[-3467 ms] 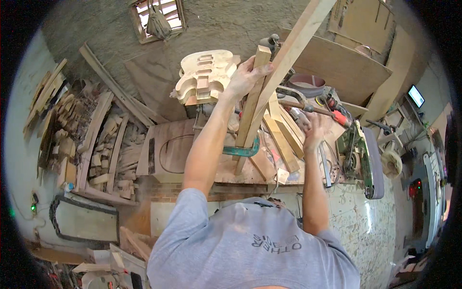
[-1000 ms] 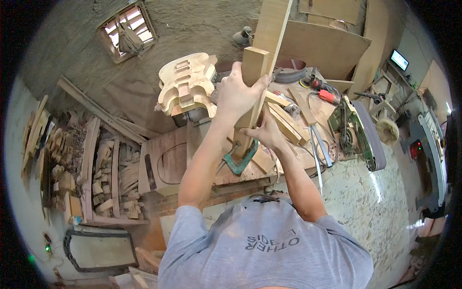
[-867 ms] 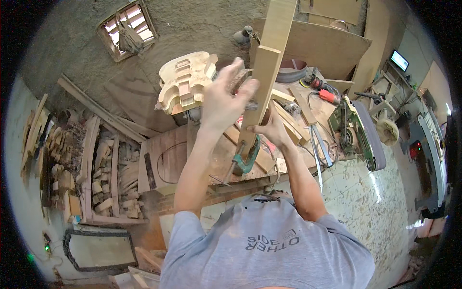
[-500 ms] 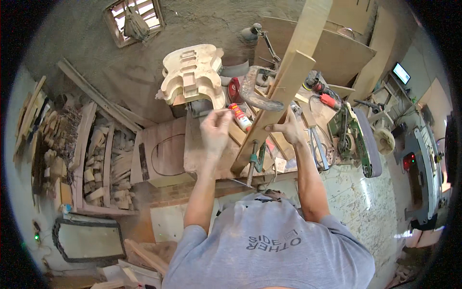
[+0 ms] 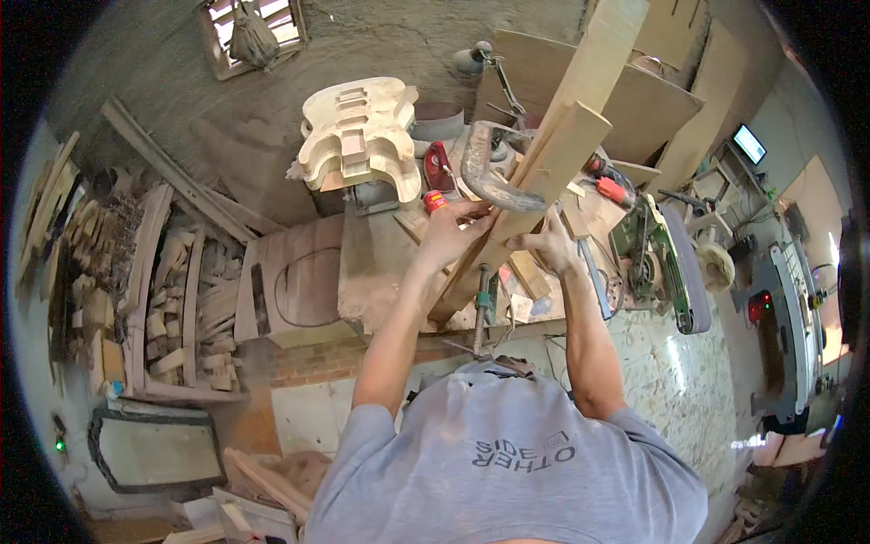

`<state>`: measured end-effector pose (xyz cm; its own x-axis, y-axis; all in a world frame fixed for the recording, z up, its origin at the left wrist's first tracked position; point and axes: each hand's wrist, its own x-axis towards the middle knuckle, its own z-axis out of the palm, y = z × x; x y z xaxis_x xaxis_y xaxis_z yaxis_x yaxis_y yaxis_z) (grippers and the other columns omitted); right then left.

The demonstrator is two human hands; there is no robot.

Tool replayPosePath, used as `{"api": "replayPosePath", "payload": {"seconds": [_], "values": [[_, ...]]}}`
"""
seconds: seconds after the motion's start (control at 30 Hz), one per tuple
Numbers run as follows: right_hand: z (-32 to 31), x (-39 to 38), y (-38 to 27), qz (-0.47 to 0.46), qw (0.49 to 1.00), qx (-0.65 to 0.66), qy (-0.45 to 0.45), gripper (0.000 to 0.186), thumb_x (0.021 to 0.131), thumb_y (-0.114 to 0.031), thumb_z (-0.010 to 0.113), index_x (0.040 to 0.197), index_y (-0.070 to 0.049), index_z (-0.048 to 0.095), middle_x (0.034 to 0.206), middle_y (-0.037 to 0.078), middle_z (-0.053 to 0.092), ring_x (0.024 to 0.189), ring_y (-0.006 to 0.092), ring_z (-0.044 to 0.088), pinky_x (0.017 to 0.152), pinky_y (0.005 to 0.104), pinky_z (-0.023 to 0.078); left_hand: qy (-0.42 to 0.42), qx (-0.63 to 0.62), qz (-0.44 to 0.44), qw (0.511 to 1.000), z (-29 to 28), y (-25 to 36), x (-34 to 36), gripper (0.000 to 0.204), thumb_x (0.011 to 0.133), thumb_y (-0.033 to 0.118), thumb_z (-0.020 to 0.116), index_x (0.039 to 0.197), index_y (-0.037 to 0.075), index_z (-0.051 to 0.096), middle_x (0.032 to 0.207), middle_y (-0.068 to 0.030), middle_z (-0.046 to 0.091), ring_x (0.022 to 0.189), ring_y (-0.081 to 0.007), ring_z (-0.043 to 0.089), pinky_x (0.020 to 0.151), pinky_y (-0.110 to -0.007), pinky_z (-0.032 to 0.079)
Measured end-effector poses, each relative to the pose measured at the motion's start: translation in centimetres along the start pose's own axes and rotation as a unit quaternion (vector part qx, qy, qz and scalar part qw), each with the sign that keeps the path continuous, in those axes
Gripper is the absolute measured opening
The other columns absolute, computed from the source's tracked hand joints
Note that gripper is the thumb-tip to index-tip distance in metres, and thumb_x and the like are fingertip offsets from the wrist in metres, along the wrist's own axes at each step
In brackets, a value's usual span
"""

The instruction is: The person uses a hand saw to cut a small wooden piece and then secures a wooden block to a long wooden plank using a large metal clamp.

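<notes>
Two long wooden boards lie together, slanting up across the workbench; the nearer wooden plank [image 5: 566, 159] overlaps the longer board [image 5: 603, 54] behind it. A worn C-clamp [image 5: 476, 172] spans them midway, and a green-jawed screw clamp [image 5: 482, 304] grips their lower end. My left hand [image 5: 449, 238] is at the plank's left edge, fingers bent against it below the C-clamp. On the opposite edge, my right hand [image 5: 550, 247] grips the plank, its thumb on the face and its fingers pointing up. A red-capped bottle [image 5: 435, 201] is partly hidden behind my left hand.
A pale guitar body [image 5: 358, 136] rests at the back left of the bench [image 5: 362, 272]. Right of the boards are a red-and-black power tool [image 5: 612, 186] and a green belt sander [image 5: 666, 263]. Wood offcuts [image 5: 168, 331] fill a rack at left.
My left hand has moved right, from in front of the bottle to the plank's edge, now covering much of the bottle. My right hand stays at the plank's other edge.
</notes>
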<state>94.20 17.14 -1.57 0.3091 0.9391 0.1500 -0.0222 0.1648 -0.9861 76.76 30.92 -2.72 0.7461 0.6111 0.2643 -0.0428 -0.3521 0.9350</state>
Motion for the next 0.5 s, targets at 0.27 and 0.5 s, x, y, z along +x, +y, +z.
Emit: {"api": "replayPosePath", "payload": {"seconds": [0.27, 0.5], "values": [[1.4, 0.2, -2.0, -0.058, 0.995, -0.085, 0.017, 0.092, 0.062, 0.002, 0.083, 0.144, -0.003, 0.041, 0.134, 0.01, 0.056, 0.125, 0.022, 0.052, 0.107, 0.0383, 0.043, -0.021, 0.004, 0.016, 1.0, -0.5, -1.6, 1.6, 0.032, 0.092, 0.015, 0.067, 0.12, -0.001, 0.067, 0.113, -0.0143, 0.072, 0.104, -0.0212, 0.068, 0.093, -0.034, 0.051], [3.3, 1.3, -1.5, -0.116, 0.992, -0.032, 0.031, 0.095, 0.062, -0.012, 0.088, 0.143, 0.002, 0.04, 0.133, 0.015, 0.056, 0.125, 0.0242, 0.053, 0.109, 0.036, 0.04, -0.023, -0.03, 0.009, 0.999, -2.5, -3.2, 2.7, 0.027, 0.096, 0.007, 0.061, 0.121, -0.003, 0.064, 0.108, -0.0089, 0.071, 0.097, -0.0142, 0.065, 0.089, -0.031, 0.051]]}}
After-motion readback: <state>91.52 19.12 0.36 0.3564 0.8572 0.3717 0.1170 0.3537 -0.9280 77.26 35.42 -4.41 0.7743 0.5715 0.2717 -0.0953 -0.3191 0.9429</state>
